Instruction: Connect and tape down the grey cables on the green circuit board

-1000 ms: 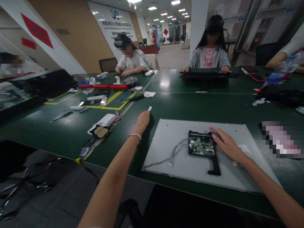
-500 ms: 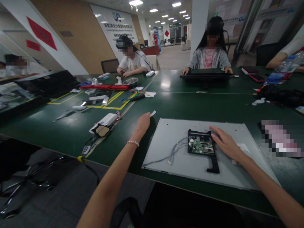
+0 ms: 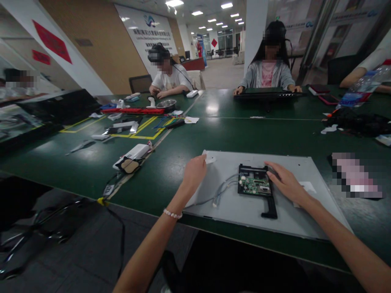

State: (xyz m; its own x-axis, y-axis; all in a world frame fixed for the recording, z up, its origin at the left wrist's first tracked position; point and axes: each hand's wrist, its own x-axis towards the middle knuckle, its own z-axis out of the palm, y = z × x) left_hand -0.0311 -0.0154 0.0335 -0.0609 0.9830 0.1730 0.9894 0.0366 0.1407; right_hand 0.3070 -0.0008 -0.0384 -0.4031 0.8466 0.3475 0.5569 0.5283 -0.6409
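A pale flat panel (image 3: pixel 226 211) lies on the green table in front of me. On it sits a black frame (image 3: pixel 273 205) with a green circuit board (image 3: pixel 255 185), and grey cables (image 3: pixel 220 190) run off to its left. Over the panel's back left corner, my left hand (image 3: pixel 195 173) pinches a small white strip (image 3: pixel 210 158). My right hand (image 3: pixel 285 182) rests at the right side of the black frame, fingers apart and touching its upper right edge. White labels (image 3: pixel 308 187) show on the panel beside the right wrist.
A white device (image 3: pixel 136 151) with a cable lies left on the table (image 3: pixel 171 171). Farther back are a red strip (image 3: pixel 131 110), a metal bowl (image 3: pixel 166 104) and wires. A phone (image 3: pixel 356 175) is at the right. Across the table, a person holds a dark screen (image 3: pixel 269 96).
My left hand has moved right with the white strip, from beside the panel to over its back left corner. My right hand stays by the black frame.
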